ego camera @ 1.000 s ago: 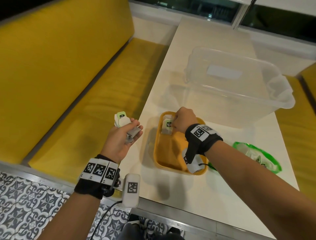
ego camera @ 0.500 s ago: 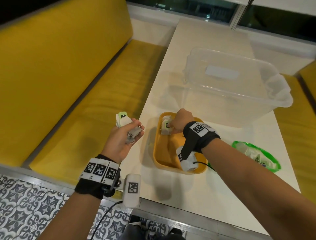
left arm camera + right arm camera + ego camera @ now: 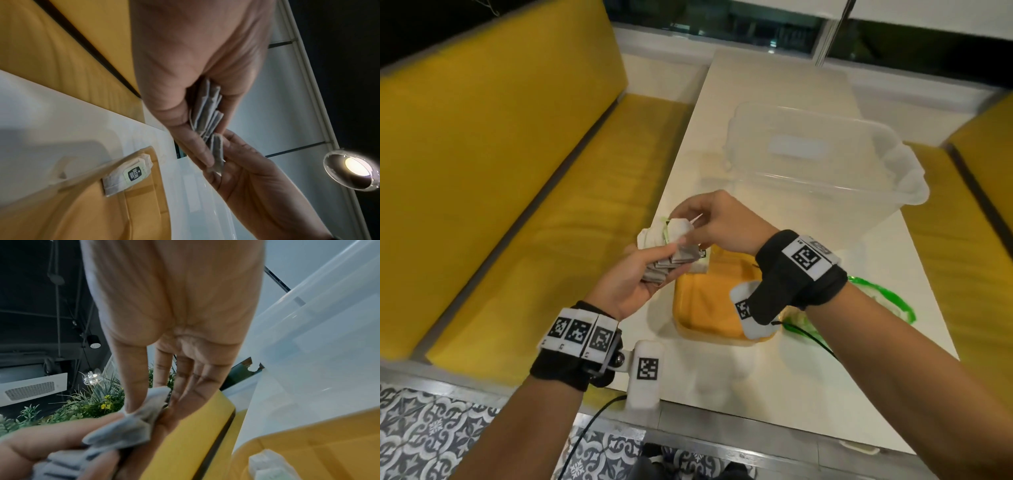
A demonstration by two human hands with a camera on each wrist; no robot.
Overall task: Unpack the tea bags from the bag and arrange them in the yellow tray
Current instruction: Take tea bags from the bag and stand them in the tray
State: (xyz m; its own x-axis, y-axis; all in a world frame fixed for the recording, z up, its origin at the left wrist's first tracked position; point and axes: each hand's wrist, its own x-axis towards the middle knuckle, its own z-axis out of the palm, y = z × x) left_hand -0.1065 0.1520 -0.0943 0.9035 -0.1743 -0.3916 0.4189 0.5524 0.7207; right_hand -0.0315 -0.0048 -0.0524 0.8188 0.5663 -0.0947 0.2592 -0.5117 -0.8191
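My left hand (image 3: 654, 265) is palm up over the table's left edge and grips a fanned stack of tea bags (image 3: 671, 262). The right hand (image 3: 693, 224) reaches across and pinches the top tea bag (image 3: 678, 229) of that stack between thumb and forefinger. The left wrist view shows the stack (image 3: 207, 110) in my palm and the pinched bag (image 3: 217, 152). One tea bag (image 3: 700, 266) lies in the far left corner of the yellow tray (image 3: 709, 308), label up (image 3: 127, 177). The green-edged bag (image 3: 880, 301) lies right of the tray, partly hidden by my right wrist.
A large clear plastic bin (image 3: 825, 164) stands on the white table (image 3: 756, 383) just behind the tray. A yellow bench (image 3: 534, 205) runs along the table's left side, and another yellow seat (image 3: 983, 144) is at the right. Patterned floor tiles lie below the near edge.
The right hand lifted out of the tray, leaving one tea bag there, and moved up-left to the stack. The left hand moved right, toward the table.
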